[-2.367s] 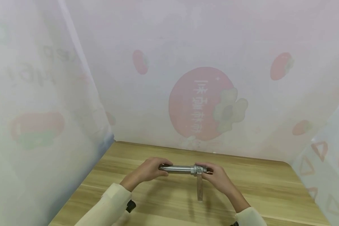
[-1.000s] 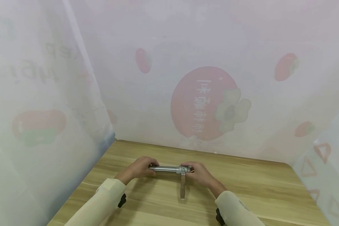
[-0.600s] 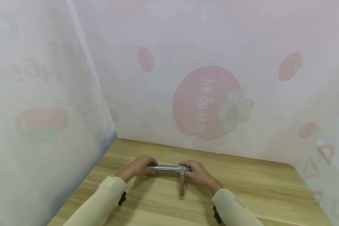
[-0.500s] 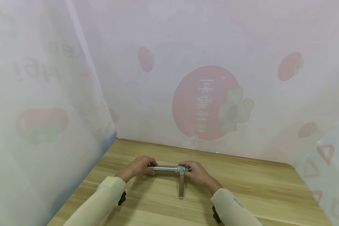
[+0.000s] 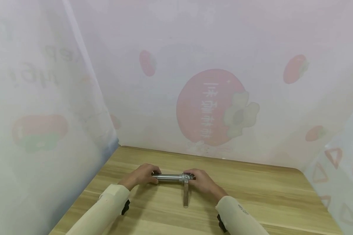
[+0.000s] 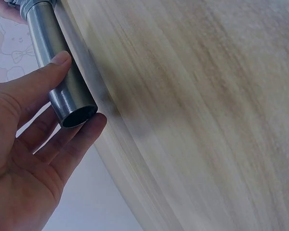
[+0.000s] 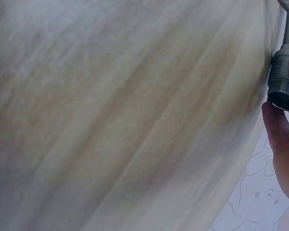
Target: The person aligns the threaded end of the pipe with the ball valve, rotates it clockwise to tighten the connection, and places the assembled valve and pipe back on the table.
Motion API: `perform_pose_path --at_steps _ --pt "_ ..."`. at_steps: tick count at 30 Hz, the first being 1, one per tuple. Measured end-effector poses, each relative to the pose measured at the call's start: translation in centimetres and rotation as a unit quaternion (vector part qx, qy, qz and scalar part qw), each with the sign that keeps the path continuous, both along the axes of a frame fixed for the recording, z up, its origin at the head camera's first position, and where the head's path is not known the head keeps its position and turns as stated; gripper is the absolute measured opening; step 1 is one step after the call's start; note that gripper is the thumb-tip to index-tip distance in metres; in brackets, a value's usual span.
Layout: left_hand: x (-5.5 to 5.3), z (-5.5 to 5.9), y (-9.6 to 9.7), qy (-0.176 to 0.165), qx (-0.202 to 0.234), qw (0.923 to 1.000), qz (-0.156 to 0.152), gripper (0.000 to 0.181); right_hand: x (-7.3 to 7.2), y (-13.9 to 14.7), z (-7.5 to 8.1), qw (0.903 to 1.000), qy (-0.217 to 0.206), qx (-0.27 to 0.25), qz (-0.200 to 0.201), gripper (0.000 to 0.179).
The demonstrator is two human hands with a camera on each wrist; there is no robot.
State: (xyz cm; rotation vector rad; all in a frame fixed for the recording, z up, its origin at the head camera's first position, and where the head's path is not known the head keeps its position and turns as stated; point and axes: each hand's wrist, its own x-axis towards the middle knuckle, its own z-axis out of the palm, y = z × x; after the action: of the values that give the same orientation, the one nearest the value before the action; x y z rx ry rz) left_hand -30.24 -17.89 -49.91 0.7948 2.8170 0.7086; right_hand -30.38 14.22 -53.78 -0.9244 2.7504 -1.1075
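Note:
A shiny steel pipe [image 5: 168, 177] lies level from left to right in the head view, joined at its right end to a ball valve [image 5: 186, 177]. The valve's flat lever handle [image 5: 186, 195] points toward the person. My left hand [image 5: 141, 174] grips the pipe's free end; in the left wrist view the thumb lies along the pipe [image 6: 62, 82], whose open hollow end faces the camera. With thumb and fingers, my right hand [image 5: 204, 182] holds the valve body. In the right wrist view the valve [image 7: 282, 79] shows a threaded opening, and part of that hand is cut off.
Under the hands is a wood-grain table [image 5: 253, 192]. A pale printed curtain [image 5: 153, 107] with red fruit pictures stands behind it, and similar sheets enclose the left side [image 5: 41, 169] and the right side [image 5: 341, 182].
Both hands have shifted left with the pipe and valve since the earliest frame. Over the last half second they moved slightly left and nearer the person. Both grips stay the same.

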Motion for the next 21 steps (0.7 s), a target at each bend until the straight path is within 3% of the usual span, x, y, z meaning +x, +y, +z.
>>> perform_pose_path --at_steps 8,21 --pt "-0.11 -0.11 -0.13 -0.003 -0.011 0.9999 0.008 0.029 0.18 -0.06 0.29 0.9997 -0.022 -0.004 -0.003 0.035" --pt "-0.25 -0.4 0.0 -0.007 -0.012 0.9998 0.013 0.029 0.31 -0.34 0.38 0.9996 -0.023 0.003 -0.016 0.035"
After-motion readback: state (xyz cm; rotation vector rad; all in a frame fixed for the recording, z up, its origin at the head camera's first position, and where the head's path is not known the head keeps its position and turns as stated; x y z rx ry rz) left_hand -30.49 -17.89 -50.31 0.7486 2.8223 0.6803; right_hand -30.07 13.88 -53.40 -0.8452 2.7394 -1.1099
